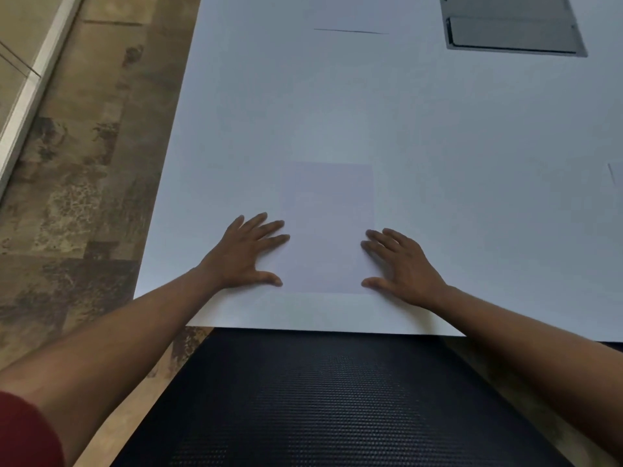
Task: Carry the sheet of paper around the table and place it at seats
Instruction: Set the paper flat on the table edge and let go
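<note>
Paper sheet (pixel 328 227) lies flat on white bench (pixel 438 146), near its front edge, left of centre. Left hand (pixel 247 256) and right hand (pixel 403 264) flank it, palms down, fingers spread, fingertips touching its side edges; each grip wide, holding nothing. Black mesh chair back (pixel 337 399) sits below the front edge.

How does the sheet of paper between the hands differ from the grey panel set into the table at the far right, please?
The sheet of paper is pale, almost matching the white table; the grey panel is dark and stands out. The sheet lies near the front edge, flanked by the left hand and right hand; the panel sits far back, untouched. The sheet lies on top; the panel looks recessed. Both are rectangular and flat.
</note>
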The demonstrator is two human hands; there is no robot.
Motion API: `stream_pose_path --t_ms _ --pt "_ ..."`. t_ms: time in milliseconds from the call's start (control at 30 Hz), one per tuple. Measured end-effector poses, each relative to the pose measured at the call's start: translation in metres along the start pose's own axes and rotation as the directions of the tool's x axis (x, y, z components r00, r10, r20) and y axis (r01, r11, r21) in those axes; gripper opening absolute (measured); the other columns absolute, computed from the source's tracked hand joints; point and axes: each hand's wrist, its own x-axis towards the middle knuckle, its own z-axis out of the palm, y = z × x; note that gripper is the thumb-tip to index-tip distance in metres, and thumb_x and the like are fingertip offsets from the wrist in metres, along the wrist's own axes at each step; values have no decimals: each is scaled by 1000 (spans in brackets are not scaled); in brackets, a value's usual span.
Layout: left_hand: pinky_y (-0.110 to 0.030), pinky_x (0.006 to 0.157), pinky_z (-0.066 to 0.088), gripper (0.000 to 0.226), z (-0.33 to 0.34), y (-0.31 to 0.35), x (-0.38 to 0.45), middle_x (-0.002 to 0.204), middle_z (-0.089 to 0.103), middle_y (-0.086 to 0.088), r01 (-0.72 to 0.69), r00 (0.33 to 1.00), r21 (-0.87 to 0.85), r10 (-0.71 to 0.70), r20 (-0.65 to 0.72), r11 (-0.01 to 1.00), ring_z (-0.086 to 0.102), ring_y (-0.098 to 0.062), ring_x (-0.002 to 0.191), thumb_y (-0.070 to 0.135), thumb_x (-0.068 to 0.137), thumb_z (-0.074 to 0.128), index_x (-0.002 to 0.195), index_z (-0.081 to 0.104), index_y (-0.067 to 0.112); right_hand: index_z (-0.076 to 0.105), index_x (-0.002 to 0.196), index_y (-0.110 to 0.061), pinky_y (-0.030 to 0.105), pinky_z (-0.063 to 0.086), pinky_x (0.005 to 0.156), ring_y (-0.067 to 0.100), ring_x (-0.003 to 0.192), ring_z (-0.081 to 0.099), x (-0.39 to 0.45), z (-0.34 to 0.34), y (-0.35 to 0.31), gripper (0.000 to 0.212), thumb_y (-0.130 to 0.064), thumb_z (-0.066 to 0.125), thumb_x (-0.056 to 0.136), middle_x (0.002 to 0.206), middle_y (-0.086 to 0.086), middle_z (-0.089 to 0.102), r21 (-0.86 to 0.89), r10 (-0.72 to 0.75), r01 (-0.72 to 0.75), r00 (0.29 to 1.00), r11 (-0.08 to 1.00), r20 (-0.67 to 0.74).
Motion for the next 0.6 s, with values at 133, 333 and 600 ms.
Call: stream_pose_path --t_ms 133,333,600 --pt "-56 134 5 112 1 -3 6 179 23 12 10 1000 -12 -10 5 1000 11 -23 168 103 73 46 166 41 39 50 159 -24 51 31 126 31 159 33 5 -3 2 93 -81 47 86 172 -3 39 -3 21 -21 1000 1000 14" --pt "-56 133 8 115 2 -7 9 178 25 12 14 1000 -46 -14 -14 999 15 -23 168 106 71 41 164 43 39 47 161 -26 49 27 128 29 161 29 5 -1 1 94 -81 43 85 174 -5 35 4 37 -37 999 999 12" --pt "-55 133 2 116 1 -6 11 179 19 15 17 1000 -62 -15 24 998 9 -23 168 106 70 42 166 39 41 39 165 -29 43 17 131 24 165 18 2 2 6 94 -81 39 87 177 -7 25 -1 43 -43 999 999 26"
